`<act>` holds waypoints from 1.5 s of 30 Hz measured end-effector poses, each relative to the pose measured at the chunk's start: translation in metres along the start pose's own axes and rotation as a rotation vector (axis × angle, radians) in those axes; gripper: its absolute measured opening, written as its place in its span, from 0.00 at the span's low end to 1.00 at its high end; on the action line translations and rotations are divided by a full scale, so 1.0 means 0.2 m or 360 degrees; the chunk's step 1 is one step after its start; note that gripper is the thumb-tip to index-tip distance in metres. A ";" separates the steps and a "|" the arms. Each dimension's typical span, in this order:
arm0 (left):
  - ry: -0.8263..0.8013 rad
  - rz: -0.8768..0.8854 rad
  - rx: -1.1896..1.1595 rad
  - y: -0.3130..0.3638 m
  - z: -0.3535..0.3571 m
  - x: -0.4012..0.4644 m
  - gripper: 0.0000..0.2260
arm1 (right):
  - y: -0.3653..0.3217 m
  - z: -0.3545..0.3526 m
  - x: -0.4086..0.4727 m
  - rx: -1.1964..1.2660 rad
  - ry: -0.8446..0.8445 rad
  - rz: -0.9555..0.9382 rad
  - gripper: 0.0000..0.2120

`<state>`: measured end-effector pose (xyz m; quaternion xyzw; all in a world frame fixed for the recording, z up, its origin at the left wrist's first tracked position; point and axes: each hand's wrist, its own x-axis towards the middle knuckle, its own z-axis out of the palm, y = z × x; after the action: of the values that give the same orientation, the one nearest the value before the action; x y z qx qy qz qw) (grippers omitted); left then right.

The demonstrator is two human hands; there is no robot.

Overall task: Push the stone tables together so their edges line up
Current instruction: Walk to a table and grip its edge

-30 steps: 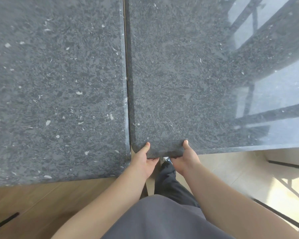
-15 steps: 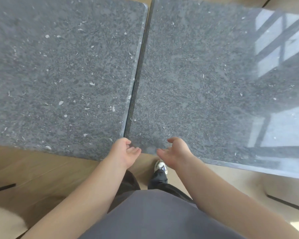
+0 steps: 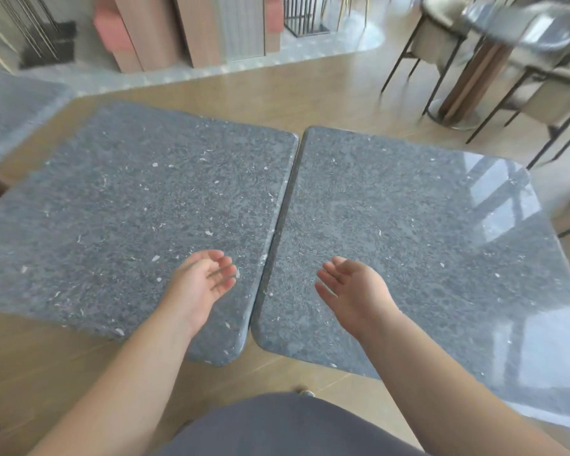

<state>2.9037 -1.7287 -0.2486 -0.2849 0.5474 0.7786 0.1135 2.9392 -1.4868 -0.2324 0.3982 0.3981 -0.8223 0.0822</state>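
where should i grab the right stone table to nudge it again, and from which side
Grip the near edge of the right speckled grey stone table close to its rounded near-left corner, from the person's side, thumbs on top and fingers under. That edge overhangs the floor unobstructed, and both the left hand and right hand hover open nearby.

You are standing in what looks like a café or restaurant dining area, or possibly a furniture showroom. Two dark speckled stone tables [image 3: 152, 205] sit side by side on a pale wood-look floor [image 3: 343, 90]. Beyond them you see a round glossy table [image 3: 520, 18] on a pedestal base, ringed by cushioned chairs [image 3: 441, 37] with thin black metal legs. Farther back stand wood-panelled partitions [image 3: 191, 28] and pink upholstered seating [image 3: 109, 28].
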 end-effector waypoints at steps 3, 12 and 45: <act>-0.0070 0.0126 0.0041 0.15 -0.07 0.00 0.12 | 0.01 0.11 -0.08 0.0009 0.0003 -0.0175 0.10; -0.0400 0.0464 0.0281 0.52 -0.31 -0.06 0.12 | 0.13 0.48 -0.35 -0.0029 -0.0109 -0.0660 0.08; -0.2211 0.0453 0.0834 -1.11 1.73 -1.80 0.12 | -0.16 -2.26 -1.72 0.0093 0.1187 -0.1588 0.19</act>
<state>3.1930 -1.2794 -0.1365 0.3812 0.5486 0.6307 0.3949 3.4213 -1.2038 -0.1313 0.4267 0.5155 -0.5776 -0.4674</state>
